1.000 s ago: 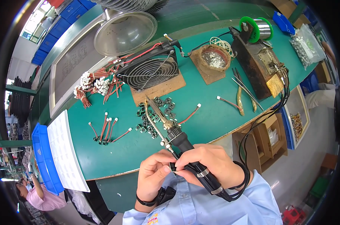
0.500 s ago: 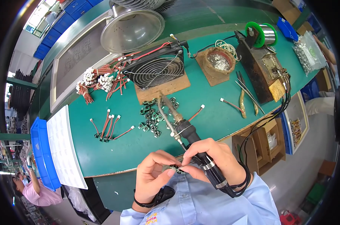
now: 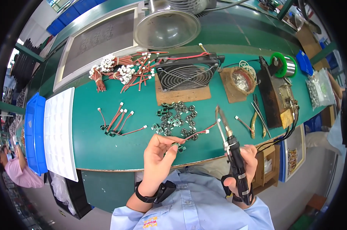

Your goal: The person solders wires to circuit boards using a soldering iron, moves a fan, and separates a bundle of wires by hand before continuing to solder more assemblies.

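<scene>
My left hand (image 3: 157, 156) pinches a small green circuit board (image 3: 180, 147) between thumb and fingertips, above the table's front edge. A red wire lead (image 3: 194, 135) with a white plug runs from the board's side up to the right. In my right hand (image 3: 250, 163) is a black soldering iron (image 3: 237, 163), its tip pointing up and away from me. A thin metal tube (image 3: 221, 132) runs alongside the tip. Beyond the left hand lies a loose heap of small circuit boards (image 3: 173, 119). Several boards with wires attached (image 3: 111, 132) lie together to the left.
A black fan (image 3: 186, 74) stands behind the heap, near bundled wire leads (image 3: 120, 69). To the right are a round pot of metal bits (image 3: 242, 81), pliers (image 3: 253, 124), tweezers (image 3: 261, 117) and a solder spool (image 3: 284, 65). A white tray (image 3: 60, 132) overhangs the left edge.
My hands have parted. The right one has moved right with the soldering iron, its tip now off the heap; the left has gone slightly forward with the board. The view has shifted too.
</scene>
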A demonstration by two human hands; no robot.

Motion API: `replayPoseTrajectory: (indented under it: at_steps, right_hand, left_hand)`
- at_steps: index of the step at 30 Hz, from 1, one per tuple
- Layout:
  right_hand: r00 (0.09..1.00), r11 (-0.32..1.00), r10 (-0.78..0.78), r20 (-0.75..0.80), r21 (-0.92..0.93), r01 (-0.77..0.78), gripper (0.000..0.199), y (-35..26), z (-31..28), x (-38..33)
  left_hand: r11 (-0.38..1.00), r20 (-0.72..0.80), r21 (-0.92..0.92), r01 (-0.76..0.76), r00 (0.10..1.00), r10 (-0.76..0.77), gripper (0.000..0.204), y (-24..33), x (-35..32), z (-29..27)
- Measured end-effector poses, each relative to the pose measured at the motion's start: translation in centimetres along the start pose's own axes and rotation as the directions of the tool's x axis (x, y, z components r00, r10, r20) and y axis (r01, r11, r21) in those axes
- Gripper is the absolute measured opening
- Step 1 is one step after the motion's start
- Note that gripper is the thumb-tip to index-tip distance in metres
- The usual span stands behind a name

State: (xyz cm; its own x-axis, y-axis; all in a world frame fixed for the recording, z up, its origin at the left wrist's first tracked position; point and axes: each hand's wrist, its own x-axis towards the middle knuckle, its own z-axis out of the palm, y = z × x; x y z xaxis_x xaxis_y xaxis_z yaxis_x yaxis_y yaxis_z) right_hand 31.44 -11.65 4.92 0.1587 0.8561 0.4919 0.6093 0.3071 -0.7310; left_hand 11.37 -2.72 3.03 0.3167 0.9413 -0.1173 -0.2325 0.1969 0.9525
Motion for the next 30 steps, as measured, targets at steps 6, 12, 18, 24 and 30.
replayPoseTrajectory:
  at_steps: [6,12,18,24,30]
  right_hand:
    - [0.954,0.978,0.210,-0.215,0.039,-0.207,0.047,3.0,1.2,-1.2]
    - [0.886,0.932,0.305,-0.348,-0.082,-0.353,0.050,4.6,1.3,0.9]
    - [0.994,0.997,0.054,-0.097,0.064,-0.048,0.053,2.7,-0.4,-1.5]
    - [0.972,0.998,-0.062,0.225,-0.015,0.067,0.038,0.4,0.5,-2.4]
    - [0.972,0.998,-0.060,0.228,-0.008,0.063,0.034,0.5,1.1,-2.3]
  left_hand:
    - [1.000,-0.026,0.008,0.011,1.000,-0.011,0.010,-0.9,0.0,-0.6]
    - [0.999,-0.014,0.003,0.050,0.999,-0.050,0.009,-0.8,0.5,-0.8]
    - [0.998,-0.013,-0.013,0.058,0.998,-0.058,0.009,-0.7,0.6,-0.8]
    - [0.997,-0.008,0.008,0.079,0.997,-0.079,0.010,-0.8,0.7,-0.8]
    - [0.997,-0.013,0.039,0.059,0.998,-0.058,0.009,-1.0,0.6,-0.6]
